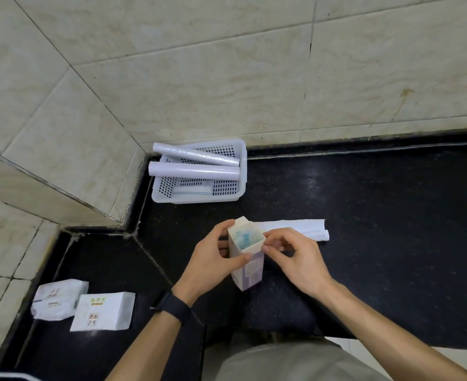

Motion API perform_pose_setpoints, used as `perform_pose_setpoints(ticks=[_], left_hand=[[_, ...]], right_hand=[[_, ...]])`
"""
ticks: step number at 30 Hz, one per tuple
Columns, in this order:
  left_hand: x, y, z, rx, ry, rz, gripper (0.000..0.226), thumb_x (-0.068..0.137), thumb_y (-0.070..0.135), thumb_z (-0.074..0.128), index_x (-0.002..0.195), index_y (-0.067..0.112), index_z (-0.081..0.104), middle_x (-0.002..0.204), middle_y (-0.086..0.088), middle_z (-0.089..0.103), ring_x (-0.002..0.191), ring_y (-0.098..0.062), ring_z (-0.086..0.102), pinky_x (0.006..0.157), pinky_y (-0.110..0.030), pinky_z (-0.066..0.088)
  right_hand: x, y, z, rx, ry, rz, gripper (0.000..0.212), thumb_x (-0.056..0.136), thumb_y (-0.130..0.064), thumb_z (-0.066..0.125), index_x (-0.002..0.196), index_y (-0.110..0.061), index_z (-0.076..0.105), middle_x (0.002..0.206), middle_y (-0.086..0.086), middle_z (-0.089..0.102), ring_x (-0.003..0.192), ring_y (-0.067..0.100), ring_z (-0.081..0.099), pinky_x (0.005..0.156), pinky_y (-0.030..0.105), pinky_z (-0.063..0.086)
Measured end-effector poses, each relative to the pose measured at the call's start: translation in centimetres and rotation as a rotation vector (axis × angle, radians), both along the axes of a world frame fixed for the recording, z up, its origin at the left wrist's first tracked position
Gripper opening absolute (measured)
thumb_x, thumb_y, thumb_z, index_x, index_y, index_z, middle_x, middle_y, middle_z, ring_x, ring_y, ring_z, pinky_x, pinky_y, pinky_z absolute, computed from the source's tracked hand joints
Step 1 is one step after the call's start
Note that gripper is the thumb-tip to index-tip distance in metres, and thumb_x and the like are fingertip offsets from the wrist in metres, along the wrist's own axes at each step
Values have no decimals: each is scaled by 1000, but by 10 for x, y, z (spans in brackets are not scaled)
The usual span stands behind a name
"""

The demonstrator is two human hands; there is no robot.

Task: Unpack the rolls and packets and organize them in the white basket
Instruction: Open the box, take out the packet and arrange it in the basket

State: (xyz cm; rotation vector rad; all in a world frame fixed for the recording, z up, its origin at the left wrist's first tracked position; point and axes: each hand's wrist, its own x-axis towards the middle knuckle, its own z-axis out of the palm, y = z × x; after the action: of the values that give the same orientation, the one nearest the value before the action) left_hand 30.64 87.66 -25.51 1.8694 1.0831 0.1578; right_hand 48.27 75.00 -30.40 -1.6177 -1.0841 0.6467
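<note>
Carton [248,266]: white and lilac, top open, upright over the black counter [378,215].
Left hand [213,261]: grips its side.
Right hand [298,257]: pinches a top flap.
Hidden: bluish packets [244,237] inside mostly concealed; print blurred.

Two white rolls [194,171] lay across the white basket [194,199] in the corner; the open box [250,270] stood upright, bluish packets [244,238] inside.
</note>
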Motion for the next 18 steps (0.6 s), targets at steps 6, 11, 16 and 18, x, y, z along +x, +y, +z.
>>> perform_pose_setpoints(ticks=[6,11,16,18], left_hand=[[-6,-5,0,353,126,-118,85,79,35,78,146,44,26,135,17,50,120,1,49,101,-26,47],[-9,-4,2,473,194,-235,86,84,32,74,152,37,21,139,11,49,122,-4,48,101,-26,46],[-6,-3,2,484,208,-311,87,86,38,71,155,37,17,140,9,49,123,-7,49,101,-31,47],[-4,-2,2,482,211,-317,87,86,41,70,155,36,17,142,9,49,123,-7,49,101,-31,46]], right_hand=[[4,-2,2,-17,-18,-27,16,84,-43,74,97,-38,66,103,-19,66,96,10,66,81,18,52],[7,3,13,-84,-200,26,35,82,-62,67,112,-44,63,102,-21,54,104,7,57,82,15,46],[-2,15,16,-225,-366,96,51,78,-67,62,125,-46,62,143,-15,39,133,7,30,104,30,40],[-2,18,18,-251,-365,109,52,78,-65,65,125,-44,65,157,-10,28,144,11,18,110,31,31]])
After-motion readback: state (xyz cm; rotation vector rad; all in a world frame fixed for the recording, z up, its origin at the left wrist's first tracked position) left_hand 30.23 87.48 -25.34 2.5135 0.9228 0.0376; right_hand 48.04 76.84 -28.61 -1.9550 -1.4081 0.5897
